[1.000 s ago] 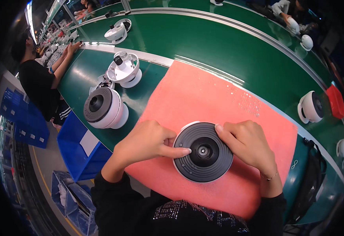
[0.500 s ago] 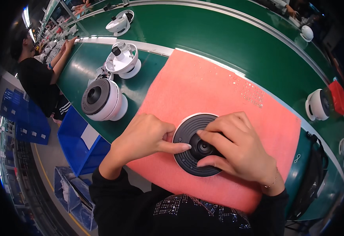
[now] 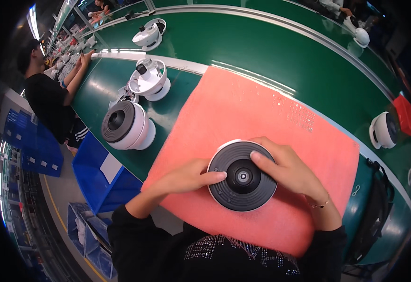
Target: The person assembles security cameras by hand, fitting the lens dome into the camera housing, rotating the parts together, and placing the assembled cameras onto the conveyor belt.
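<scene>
Between both hands is a round camera unit [image 3: 224, 195], with a ridged dark grey face, a white rim and a black lens at its middle. It faces up over a pink foam mat [image 3: 215, 113]. My left hand [image 3: 189, 176] grips its left edge, thumb on the grey face and fingers curled out of sight below. From the right, my right hand [image 3: 290, 169] clasps the rim, its thumb lying across the face near the lens. The underside of the unit is hidden.
On the green bench left of the mat stand a white camera [image 3: 129, 127] and an opened white housing [image 3: 150, 82]. Another housing [image 3: 149, 35] and a white camera [image 3: 384, 130] sit on the green conveyor. A black bag [image 3: 372, 211] lies right; a co-worker [image 3: 50, 101] sits left beyond blue bins [image 3: 97, 174].
My right hand has left the lens at the middle and now holds the right rim. The lens is uncovered. My left hand stays at the left edge, its wrist lower.
</scene>
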The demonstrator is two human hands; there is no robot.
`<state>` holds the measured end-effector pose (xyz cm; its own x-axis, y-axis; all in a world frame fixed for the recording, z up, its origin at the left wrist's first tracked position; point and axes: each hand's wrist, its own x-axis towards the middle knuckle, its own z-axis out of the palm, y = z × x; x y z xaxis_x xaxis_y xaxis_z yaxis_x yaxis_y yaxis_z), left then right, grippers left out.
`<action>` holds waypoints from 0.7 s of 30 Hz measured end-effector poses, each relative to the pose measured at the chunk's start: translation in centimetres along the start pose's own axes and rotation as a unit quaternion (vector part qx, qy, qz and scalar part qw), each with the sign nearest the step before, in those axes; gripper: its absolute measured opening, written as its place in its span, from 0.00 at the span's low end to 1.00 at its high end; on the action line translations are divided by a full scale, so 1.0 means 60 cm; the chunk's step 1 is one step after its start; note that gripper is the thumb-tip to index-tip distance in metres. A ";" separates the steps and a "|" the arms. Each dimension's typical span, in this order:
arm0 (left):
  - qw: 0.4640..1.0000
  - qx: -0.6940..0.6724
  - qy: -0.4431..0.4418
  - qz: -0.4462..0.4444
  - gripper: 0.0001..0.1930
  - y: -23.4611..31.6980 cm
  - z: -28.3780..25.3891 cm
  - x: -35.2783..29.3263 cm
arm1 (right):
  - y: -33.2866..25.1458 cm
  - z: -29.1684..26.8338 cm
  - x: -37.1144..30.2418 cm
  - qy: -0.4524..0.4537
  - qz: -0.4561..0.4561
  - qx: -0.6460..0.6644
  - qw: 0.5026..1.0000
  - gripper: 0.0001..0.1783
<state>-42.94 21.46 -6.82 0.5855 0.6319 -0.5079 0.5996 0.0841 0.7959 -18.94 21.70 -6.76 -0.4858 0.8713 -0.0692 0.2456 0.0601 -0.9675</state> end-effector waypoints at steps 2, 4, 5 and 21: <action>0.972 -0.225 0.031 0.054 0.32 -0.005 0.022 -0.004 | -0.007 0.002 0.001 -0.002 -0.001 0.005 1.000 0.23; 0.970 -0.189 0.102 0.110 0.39 0.025 0.030 -0.020 | -0.029 0.000 -0.008 0.032 -0.075 -0.013 0.997 0.28; 0.969 -0.134 0.149 0.147 0.41 0.041 0.032 -0.025 | -0.038 -0.006 -0.011 0.031 -0.085 -0.054 0.994 0.37; 0.913 -0.175 0.159 0.333 0.44 0.051 -0.048 0.037 | -0.053 -0.045 -0.005 0.127 -0.231 0.044 0.964 0.54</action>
<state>-41.41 25.34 -4.57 0.5350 0.8199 0.2041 -0.0756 -0.1942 0.9781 -17.29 22.56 -3.01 -0.3023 0.8535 0.4245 -0.0255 0.4380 -0.8986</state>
